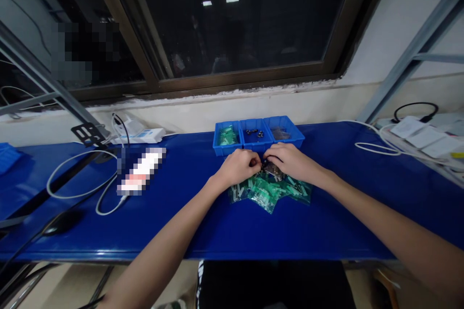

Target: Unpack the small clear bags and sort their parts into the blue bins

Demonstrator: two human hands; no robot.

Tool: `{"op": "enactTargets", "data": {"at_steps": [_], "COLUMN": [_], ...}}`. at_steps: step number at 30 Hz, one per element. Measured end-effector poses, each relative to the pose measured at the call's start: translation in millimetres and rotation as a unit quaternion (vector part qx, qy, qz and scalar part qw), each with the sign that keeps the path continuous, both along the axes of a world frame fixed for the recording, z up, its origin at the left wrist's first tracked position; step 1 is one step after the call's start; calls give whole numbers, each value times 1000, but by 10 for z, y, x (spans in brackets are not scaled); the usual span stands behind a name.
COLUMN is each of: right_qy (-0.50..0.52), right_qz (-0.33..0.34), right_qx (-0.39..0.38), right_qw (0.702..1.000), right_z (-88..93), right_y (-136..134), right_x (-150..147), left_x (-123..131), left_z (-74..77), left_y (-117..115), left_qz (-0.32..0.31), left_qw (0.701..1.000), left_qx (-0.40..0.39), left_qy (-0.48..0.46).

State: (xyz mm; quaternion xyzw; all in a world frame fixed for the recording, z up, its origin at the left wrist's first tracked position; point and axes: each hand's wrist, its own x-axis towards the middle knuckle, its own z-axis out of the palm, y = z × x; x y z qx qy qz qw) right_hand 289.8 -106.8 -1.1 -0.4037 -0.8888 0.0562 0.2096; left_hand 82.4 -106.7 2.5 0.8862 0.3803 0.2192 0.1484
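Observation:
My left hand [237, 166] and my right hand [290, 160] meet at the middle of the blue-topped bench [340, 212]. Their fingertips pinch a small dark part [261, 162], mostly hidden by the fingers. Under my right fingers lies a clear bag holding dark pieces [272, 170]. Just below both hands is a heap of clear plastic packets with green parts [268, 190]. Directly ahead stands a blue three-compartment tray [258, 135]. It holds green pieces on the left, small dark parts in the middle, and a small bag on the right.
A white cable [81, 174], a pixelated object [141, 171], a white device [139, 134] and a black computer mouse [63, 222] lie to the left. White cables [377, 147] and papers [424, 137] are on the right. A window and wall stand behind the bench.

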Motion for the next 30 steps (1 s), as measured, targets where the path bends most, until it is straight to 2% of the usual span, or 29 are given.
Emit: {"op": "enactTargets", "data": {"at_steps": [5,10,13,19,30], "right_qy": [29,132,178,192,176], "right_qz": [-6,-32,-38,-50,-54], "right_qx": [4,-60,-74,-49,-8], "right_qw": [1000,989,981,979,983], "right_z": [61,108,104,112,136], "right_y": [-41,-102,-129,-164,-185], "right_x": [-43,-102,-132,-165,-156], "left_x": [-14,-6,5,18,26], "left_z": [36,57,42,37,51], "left_y": [5,3,7,9,-23], "left_qz": [3,30,42,41,39], "left_qw": [998,989,983,979,983], "left_qx": [18,11,2,-11,-4], "left_qy": [-64,-148,-176,-200,-180]}}
